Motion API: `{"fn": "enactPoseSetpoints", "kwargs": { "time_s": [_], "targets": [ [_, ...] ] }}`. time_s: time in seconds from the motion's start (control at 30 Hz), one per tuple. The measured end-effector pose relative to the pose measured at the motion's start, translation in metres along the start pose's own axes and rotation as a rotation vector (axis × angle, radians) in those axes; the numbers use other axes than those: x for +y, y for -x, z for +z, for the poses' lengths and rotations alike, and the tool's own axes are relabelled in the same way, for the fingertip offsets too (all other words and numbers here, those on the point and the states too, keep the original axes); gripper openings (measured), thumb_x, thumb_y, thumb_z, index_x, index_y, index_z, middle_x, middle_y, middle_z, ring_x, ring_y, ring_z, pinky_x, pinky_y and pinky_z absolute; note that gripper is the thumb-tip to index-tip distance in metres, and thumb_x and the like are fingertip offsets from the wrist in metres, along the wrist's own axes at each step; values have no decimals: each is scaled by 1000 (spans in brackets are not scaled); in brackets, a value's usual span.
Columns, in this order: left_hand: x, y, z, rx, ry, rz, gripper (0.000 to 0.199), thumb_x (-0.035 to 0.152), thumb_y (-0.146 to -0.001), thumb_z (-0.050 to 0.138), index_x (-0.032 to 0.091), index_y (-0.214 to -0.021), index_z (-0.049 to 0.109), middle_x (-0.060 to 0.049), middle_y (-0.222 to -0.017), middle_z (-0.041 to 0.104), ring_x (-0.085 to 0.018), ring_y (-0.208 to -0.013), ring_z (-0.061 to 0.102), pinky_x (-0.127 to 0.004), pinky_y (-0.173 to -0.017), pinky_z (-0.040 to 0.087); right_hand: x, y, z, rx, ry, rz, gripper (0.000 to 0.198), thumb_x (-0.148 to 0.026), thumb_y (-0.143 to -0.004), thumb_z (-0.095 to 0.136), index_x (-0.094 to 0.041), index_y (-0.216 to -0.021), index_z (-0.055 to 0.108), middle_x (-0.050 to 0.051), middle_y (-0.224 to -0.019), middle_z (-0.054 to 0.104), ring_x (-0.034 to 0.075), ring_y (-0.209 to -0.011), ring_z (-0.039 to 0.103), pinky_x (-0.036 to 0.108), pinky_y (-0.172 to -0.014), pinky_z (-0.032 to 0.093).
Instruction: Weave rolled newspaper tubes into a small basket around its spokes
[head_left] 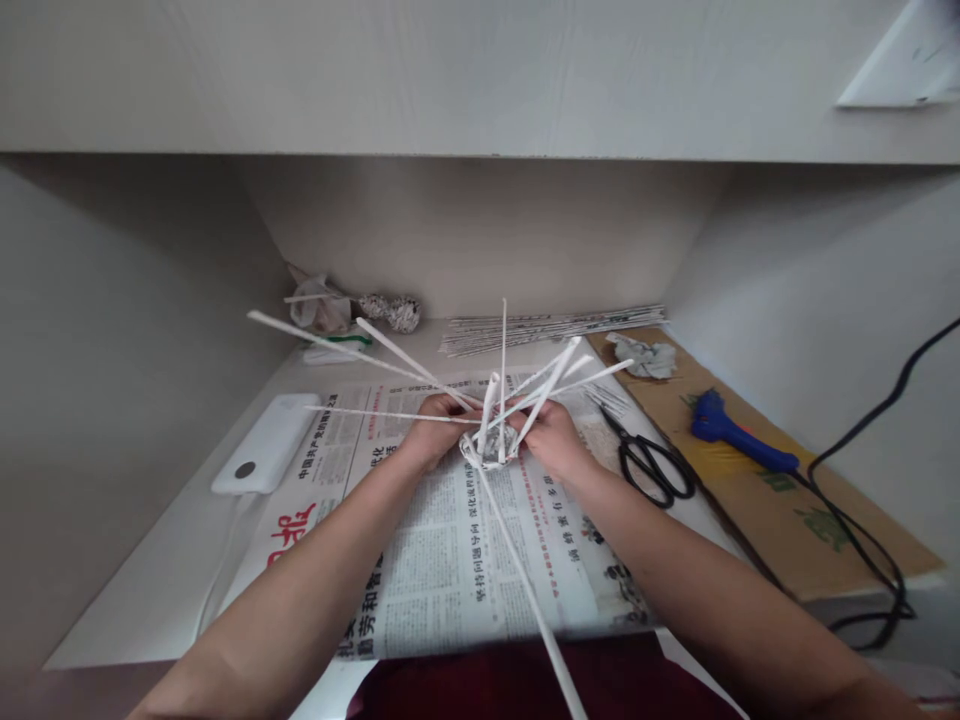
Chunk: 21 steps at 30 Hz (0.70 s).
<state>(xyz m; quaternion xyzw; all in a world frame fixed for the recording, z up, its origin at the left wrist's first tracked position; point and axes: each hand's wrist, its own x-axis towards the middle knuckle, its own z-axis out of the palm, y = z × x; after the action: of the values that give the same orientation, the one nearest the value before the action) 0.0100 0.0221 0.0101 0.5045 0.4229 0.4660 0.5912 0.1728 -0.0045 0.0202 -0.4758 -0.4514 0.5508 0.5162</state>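
Note:
Between my two hands sits a small woven basket of rolled paper (491,445), with several white paper rods (559,378) fanning out from it upward, to both sides and down toward me. My left hand (439,428) is closed on the basket's left side, near the rods that point left. On the right side my right hand (551,435) grips it, fingers partly hidden behind the rods. Under both hands lies a spread newspaper (427,560). Black-handled scissors (652,468) rest just right of my right hand.
A blue glue gun (739,432) with a black cord (847,520) lies on cardboard (840,500) at right, near crumpled paper (643,355). Paper sticks (517,330) lie along the back wall. A white power bank (268,445) is at left; woven paper pieces (391,312) stand behind.

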Motion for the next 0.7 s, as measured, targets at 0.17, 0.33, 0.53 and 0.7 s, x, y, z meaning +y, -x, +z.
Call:
{"fn": "enactPoseSetpoints", "kwargs": {
  "time_s": [0.17,0.33,0.53,0.7],
  "targets": [
    [-5,-3,0,-10,-35,17,32,32,-54,87,12,-75,76,-6,-68,71,-17,-62,63,-30,-64,51,4,-2,-2,-13,30,-68,18,-34,-66,74,-18,-73,71,0,-57,66,13,-45,53,26,-48,43],
    [-7,-4,3,28,-26,26,29,33,-53,86,14,-69,73,-4,-65,69,-15,-57,59,-27,-57,47,10,-4,-3,52,87,-132,14,-32,-67,72,-19,-70,67,-1,-58,64,14,-49,54,26,-50,42],
    [-3,0,6,29,-73,45,24,34,-61,80,15,-68,67,0,-59,62,-11,-52,53,-23,-51,41,5,0,1,52,29,-109,16,-32,-66,71,-20,-73,63,-2,-58,64,12,-48,51,25,-50,42],
    [-5,0,6,21,-151,83,24,36,-66,76,15,-67,64,1,-58,59,-10,-51,51,-22,-50,39,-1,1,2,-5,-14,-103,17,-30,-64,71,-19,-76,65,-1,-61,66,13,-50,53,25,-49,43]
  ]
}}
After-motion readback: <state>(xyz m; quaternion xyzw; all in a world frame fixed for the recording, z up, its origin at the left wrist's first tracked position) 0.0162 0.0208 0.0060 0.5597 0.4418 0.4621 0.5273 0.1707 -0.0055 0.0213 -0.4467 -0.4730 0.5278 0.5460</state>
